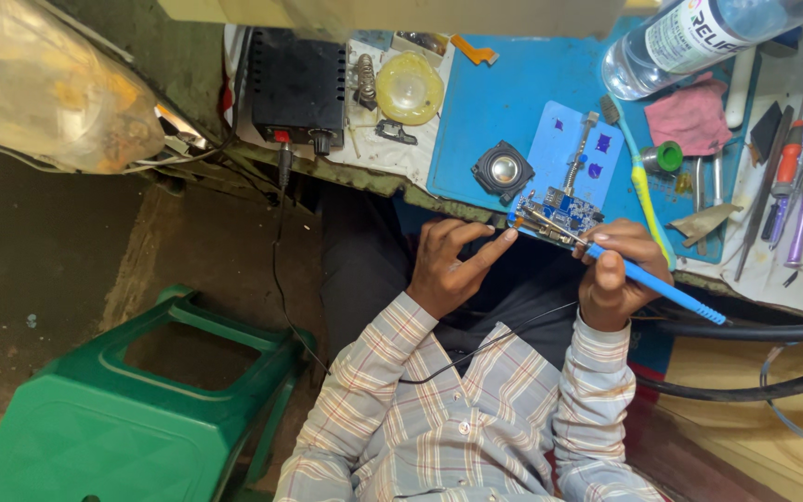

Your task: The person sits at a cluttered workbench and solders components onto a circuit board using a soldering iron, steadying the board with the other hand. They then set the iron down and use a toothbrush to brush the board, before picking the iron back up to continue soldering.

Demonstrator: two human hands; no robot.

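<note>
My right hand (613, 274) grips a soldering iron with a blue handle (662, 290), and its metal tip rests on a small blue circuit board (564, 214). The board lies at the front edge of a blue mat (494, 93), beside a light blue pad (559, 139). My left hand (453, 265) is left of the board. Its index finger is stretched out, with the fingertip at the board's left corner, and the other fingers are curled. I see nothing held in it. A thin black cord (476, 351) runs across my lap.
A round black speaker (503, 170) lies left of the pad, and a black power unit (297, 84) stands further left. A clear bottle (690, 37), a pink cloth (694, 119), a toothbrush (638, 177) and several hand tools (787, 177) lie right. A green stool (132, 409) stands lower left.
</note>
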